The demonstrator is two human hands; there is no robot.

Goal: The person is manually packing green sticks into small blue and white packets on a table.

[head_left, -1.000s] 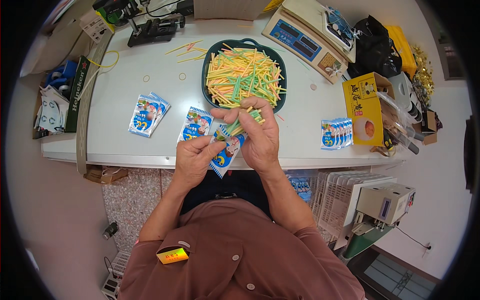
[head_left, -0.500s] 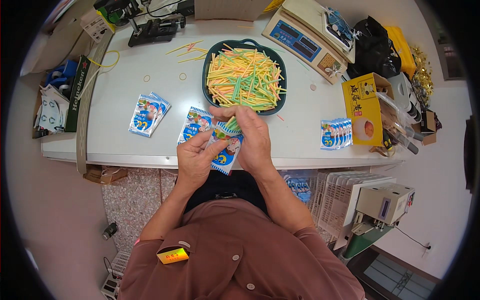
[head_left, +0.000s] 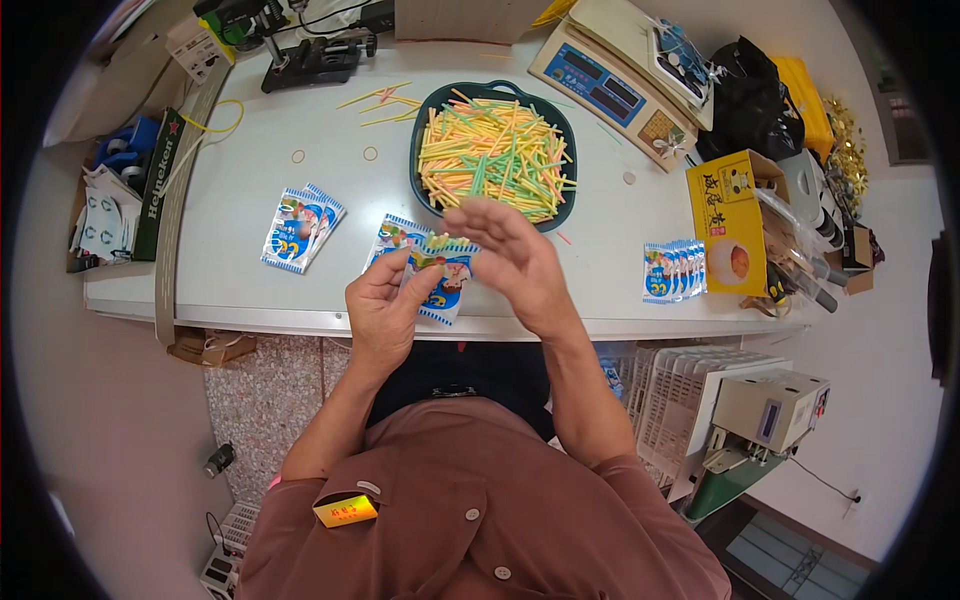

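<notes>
My left hand [head_left: 381, 310] pinches a blue-and-white printed packet [head_left: 449, 290] between thumb and fingers, near the table's front edge. Tips of pale coloured sticks show at the packet's upper end. Just right of it, my right hand [head_left: 528, 270] is open, fingers stretched out over the near rim of a dark tray [head_left: 414, 160]. That tray is heaped with thin yellow, pink and green sticks [head_left: 490, 150]. Another such packet [head_left: 395, 236] lies on the table, partly hidden behind my left hand and the held one.
Several packets [head_left: 300, 228] lie fanned at left, and a row of them [head_left: 674, 272] at right. A scale [head_left: 610, 85] stands at the back right, beside a yellow carton [head_left: 728, 220]. Loose sticks [head_left: 385, 100] and rubber bands [head_left: 370, 153] lie left of the tray.
Around the packet's top, my right hand was curled over green and yellow sticks; now it has opened and drawn slightly up and right. The sticks sit lower in the packet.
</notes>
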